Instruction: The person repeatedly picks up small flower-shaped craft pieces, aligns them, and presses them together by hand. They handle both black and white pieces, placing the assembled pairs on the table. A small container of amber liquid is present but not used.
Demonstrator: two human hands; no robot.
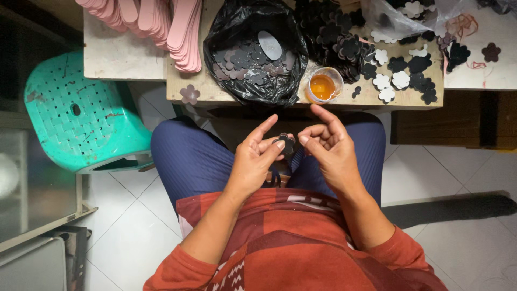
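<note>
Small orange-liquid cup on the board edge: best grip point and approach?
Grip the cup by its outer wall just below the rim, coming from above with fingers on both sides. It stands upright, open-topped and filled, so it likely needs keeping level. The black bag crowds its left; the front edge side looks freer.

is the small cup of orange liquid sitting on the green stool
No, the small cup of orange liquid stands on the wooden board beside the black plastic bag, while the green stool sits apart on the floor.
</note>
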